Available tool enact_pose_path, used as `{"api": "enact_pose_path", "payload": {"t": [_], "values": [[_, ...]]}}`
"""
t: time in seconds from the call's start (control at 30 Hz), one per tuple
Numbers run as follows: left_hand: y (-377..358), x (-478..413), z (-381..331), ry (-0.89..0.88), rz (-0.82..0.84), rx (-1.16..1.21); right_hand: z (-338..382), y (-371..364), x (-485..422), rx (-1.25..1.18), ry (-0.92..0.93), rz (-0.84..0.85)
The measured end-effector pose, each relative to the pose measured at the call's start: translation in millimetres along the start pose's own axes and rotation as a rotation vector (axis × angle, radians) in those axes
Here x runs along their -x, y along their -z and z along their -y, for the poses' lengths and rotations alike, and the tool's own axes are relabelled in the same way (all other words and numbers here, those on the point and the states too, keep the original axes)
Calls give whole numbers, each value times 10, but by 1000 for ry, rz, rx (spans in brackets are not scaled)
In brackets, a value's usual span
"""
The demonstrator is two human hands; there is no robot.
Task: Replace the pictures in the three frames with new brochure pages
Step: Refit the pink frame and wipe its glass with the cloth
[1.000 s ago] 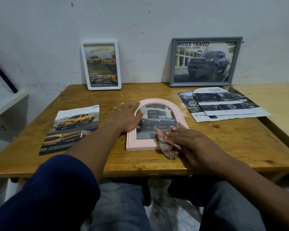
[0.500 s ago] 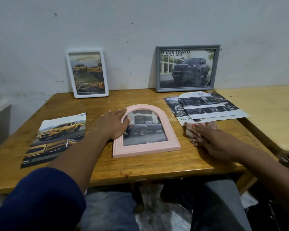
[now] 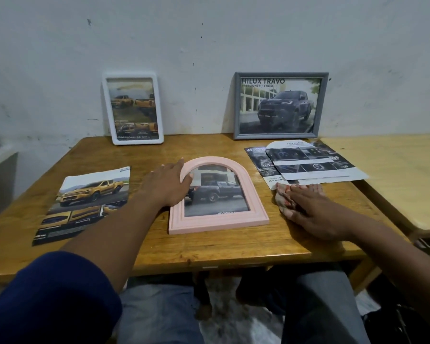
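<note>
1. Wooden table (image 3: 209,247): carries everything. The pink arched frame (image 3: 219,223) lies flat at its middle, front up, and serves as the landmark below.
2. Paler second table (image 3: 395,184): far right of the pink frame. Not involved.
3. Yellow-truck brochure (image 3: 85,202): flat, well left of the pink frame. Likely a spare source page kept within reach.
4. Cut brochure pages (image 3: 308,165): stacked right of and behind the pink frame. One has an arch-shaped top, probably a leftover from trimming to fit.
5. Grey frame (image 3: 276,135): behind and right of the pink frame, leaning on the wall with a dark-truck page inside. Looks finished and set aside.
6. White frame (image 3: 137,141): behind and left of the pink frame, also leaning on the wall, with a yellow-truck page inside. Looks finished too.
7. Pink frame again: dark pickup page already under the glass. Judged the last of three, near completion.
8. Left hand (image 3: 166,184): flat on the pink frame's left arch edge, fingers relaxed, no grip. Likely steadying it.
9. Right hand (image 3: 315,212): right of the pink frame, fingers straight, pressing the cloth to the table.
10. Cloth (image 3: 282,202): under those fingers, clear of the frame. Probably for wiping the glass.
</note>
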State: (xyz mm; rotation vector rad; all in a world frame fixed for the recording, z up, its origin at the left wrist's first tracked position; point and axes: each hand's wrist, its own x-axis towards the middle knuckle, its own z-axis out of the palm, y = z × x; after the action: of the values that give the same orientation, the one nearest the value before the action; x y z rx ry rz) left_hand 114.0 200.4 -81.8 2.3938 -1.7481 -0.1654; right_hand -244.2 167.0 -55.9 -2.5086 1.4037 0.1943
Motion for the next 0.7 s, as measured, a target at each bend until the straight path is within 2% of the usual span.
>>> {"api": "enact_pose_path", "payload": {"t": [0.07,0.13,0.2,0.3,0.37,0.5,0.57,0.7], "values": [[35,35,-16,41,-34,34,169,245,-32,-22,-2,-52],[116,74,-42,129,-42,66,418,437,-146,-134,-2,-201],[198,101,-41,211,7,101,665,520,-351,-217,-24,-273],[253,146,-29,239,96,119,951,475,-638,-179,-133,-150],[258,196,-82,256,80,160,1092,373,-719,-209,-201,-77],[239,243,-182,296,18,275,1187,258,-779,-256,-264,-165],[221,222,-178,322,3,377,1136,250,-816,-413,-319,-179],[239,189,-137,386,2,766,1014,318,-857,-783,-403,-159]]}}
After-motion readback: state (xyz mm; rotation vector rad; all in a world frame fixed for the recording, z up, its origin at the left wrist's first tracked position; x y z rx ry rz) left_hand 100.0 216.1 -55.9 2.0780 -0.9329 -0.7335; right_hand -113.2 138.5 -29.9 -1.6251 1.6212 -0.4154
